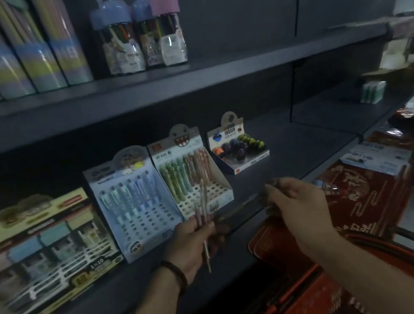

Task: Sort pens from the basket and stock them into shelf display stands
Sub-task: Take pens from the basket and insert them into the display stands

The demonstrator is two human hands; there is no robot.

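— Left hand (195, 241) first: what's in it?

— It grips a small bunch of pens (202, 210), fingers curled round them near the middle. Their tops stick up in front of the cream display stand (195, 174), and one thin tip hangs down below my palm. A dark bead bracelet (175, 273) sits on that wrist.

— And your right hand (297, 202)?

— It's raised just right of the left, above the front edge of the shelf (292, 150). My fingertips seem to pinch something small and dark, but it is too blurred to name, so I cannot tell whether I really hold anything.

— Where do the stands sit?

— On the lower shelf. The cream one, with a toothy cartoon face on its card, has green pens on its left and pinkish ones on its right, with bare holes in the front rows. Touching it on the left is the blue display stand (137, 201), its back rows filled with blue pens and front rows bare. Just right of the cream one stands an eraser box (239, 149).

— And the basket?

— The red basket (313, 299) is low down, under my right forearm, below the shelf edge. Its contents are too dark to make out.

— Anything else nearby?

— A wide boxed set (41, 257) at far left, and capped jars of pencils (140, 33) on the upper shelf.
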